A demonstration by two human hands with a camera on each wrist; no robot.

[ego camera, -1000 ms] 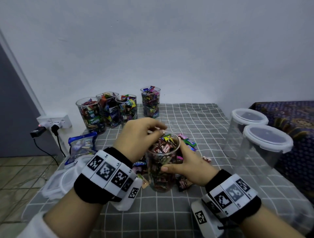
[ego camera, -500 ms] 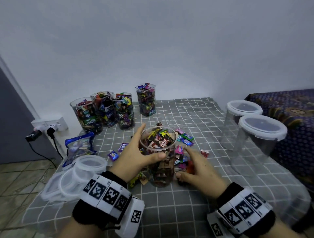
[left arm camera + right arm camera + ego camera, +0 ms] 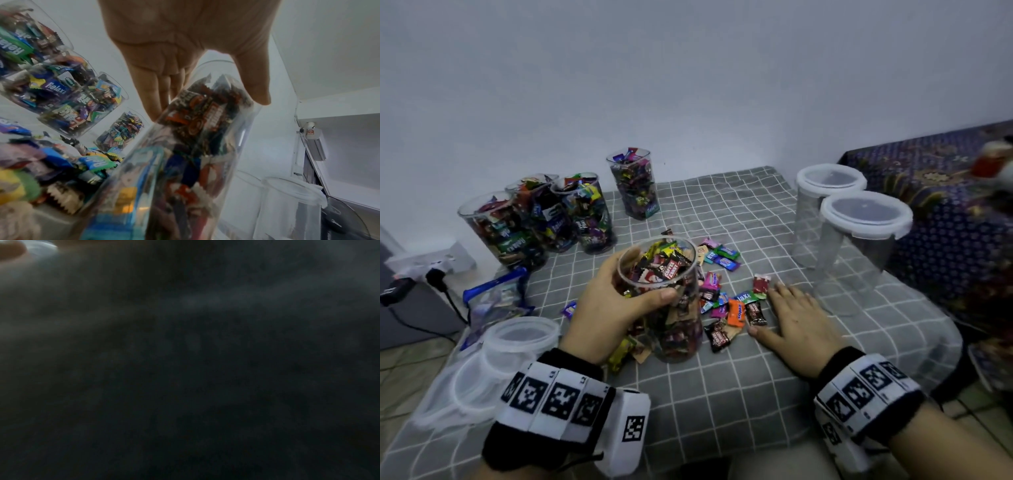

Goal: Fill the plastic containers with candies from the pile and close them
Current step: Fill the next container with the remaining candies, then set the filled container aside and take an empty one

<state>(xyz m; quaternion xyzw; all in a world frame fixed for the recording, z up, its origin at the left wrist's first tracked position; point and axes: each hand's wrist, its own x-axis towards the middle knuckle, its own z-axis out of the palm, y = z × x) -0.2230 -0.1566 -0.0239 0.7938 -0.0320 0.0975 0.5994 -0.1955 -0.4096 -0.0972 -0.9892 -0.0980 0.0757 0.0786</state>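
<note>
The tall clear plastic container (image 3: 664,301), filled nearly to its rim with wrapped candies, stands on the grey checked cloth of the desk (image 3: 722,394), at the left edge of the loose candy pile (image 3: 726,301). The left hand (image 3: 607,305) wraps its upper part, fingers (image 3: 152,95) behind and thumb in front, grasping it. The right hand (image 3: 796,325) lies flat on the cloth just right of the pile, fingers released and spread. Readable wrappers say "Relaxa" and "COFFEE CANDY". The right wrist view is dark.
</note>
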